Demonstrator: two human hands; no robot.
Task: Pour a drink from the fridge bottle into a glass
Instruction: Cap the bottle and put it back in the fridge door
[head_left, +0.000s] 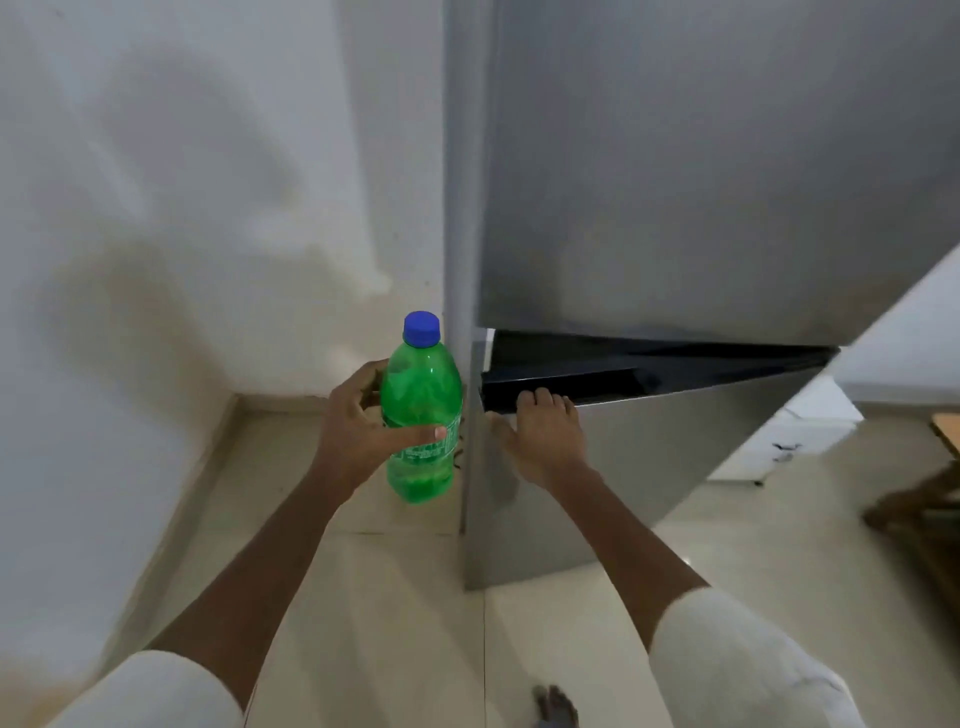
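My left hand (358, 426) grips a green plastic bottle (422, 384) with a blue cap, held upright just left of the fridge. Thumb and fingers wrap its middle, over the label. The grey fridge (701, 182) fills the upper right. My right hand (545, 436) rests on the top edge of the lower fridge door (649, 457), fingers hooked into the dark handle recess. That lower door stands slightly ajar, with a dark gap above it. No glass is in view.
A white wall (182, 208) rises on the left and meets the pale tiled floor (363, 571). A white cabinet (800, 431) and a piece of wooden furniture (930, 499) stand at the right. My bare foot (558, 706) shows at the bottom.
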